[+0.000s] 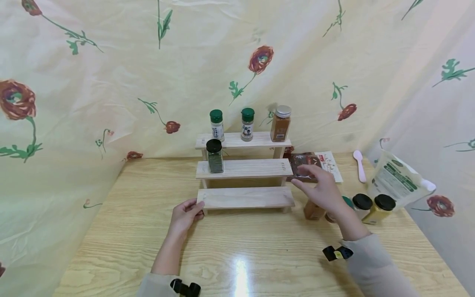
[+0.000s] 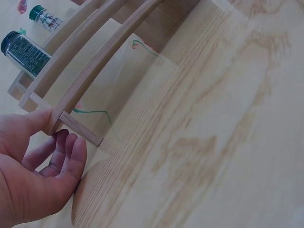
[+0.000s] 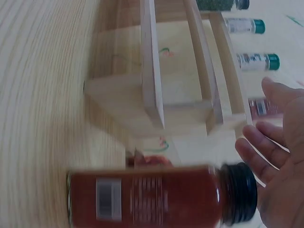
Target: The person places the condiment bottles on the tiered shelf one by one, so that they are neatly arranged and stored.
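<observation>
A three-step wooden rack [image 1: 246,198] stands before the back wall. My left hand [image 1: 184,216] pinches the left end of its lowest step, thumb on top and fingers curled beneath, as the left wrist view shows. On the top step are two green-capped shakers [image 1: 217,126] and a silver-lidded jar of brown powder [image 1: 281,123]. A black-lidded jar of green flakes [image 1: 215,159] occupies the middle step's left end. My right hand [image 1: 320,189] hovers right of the rack, fingers spread and holding nothing. Below its palm, the right wrist view has a black-lidded red-brown jar [image 3: 152,195].
Right of my right hand, more jars stand together, including a black-lidded yellow one [image 1: 382,209]. A white pouch [image 1: 398,179] leans behind them, near a pale pink spoon [image 1: 359,166]. Flat packets [image 1: 328,165] lie behind the rack's right end. Flowered cloth [image 1: 178,82] covers the wall.
</observation>
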Tool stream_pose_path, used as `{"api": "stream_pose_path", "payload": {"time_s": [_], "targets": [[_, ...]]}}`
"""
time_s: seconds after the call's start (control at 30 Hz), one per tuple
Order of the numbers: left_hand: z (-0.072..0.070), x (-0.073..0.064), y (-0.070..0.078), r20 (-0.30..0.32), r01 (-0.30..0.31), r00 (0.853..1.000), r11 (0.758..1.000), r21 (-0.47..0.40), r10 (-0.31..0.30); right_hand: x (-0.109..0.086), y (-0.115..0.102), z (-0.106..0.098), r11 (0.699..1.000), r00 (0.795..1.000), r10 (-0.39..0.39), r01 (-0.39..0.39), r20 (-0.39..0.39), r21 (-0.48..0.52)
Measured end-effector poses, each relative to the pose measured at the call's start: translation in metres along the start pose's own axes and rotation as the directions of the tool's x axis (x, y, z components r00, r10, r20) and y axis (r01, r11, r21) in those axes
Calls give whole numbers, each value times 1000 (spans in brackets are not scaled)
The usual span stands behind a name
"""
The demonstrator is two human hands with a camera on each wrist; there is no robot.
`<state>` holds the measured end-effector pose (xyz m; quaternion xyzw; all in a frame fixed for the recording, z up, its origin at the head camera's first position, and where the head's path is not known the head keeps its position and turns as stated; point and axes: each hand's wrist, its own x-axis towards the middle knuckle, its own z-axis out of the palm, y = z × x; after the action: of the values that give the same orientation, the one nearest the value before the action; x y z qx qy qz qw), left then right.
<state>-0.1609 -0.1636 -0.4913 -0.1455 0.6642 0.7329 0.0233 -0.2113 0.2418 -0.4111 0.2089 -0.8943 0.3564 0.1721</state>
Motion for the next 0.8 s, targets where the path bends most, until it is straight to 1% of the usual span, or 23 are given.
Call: {"api": "stream_pose_path", "payload": {"time_s": [0.07,0.23,0.4,0.47,0.63,0.8], "targets": [[0,0,1,-1,3,1000,1000,4,-3,-4,3,-6,1000,1000,10,-10,27,-11],[1,0,2,-3,7,1000,1000,6,-7,-14,10,-21,999,996,-5,10,88,-53],[2,0,2,-7,5,1000,1000,7,-5,-23,18,-33,995,992,-4,16,123,-95],[2,1,2,-10,5,1000,1000,8,-4,-27,21,-37,994,990,9,7,141,-111],[1,0,1,-9,4,1000,1000,15,-4,-34,29,-46,988,978,47,-16,201,-150],[0,-2,1,-4,10,1000,1000,19,-10,-40,33,-52,989,964,49,-11,261,-146]]}}
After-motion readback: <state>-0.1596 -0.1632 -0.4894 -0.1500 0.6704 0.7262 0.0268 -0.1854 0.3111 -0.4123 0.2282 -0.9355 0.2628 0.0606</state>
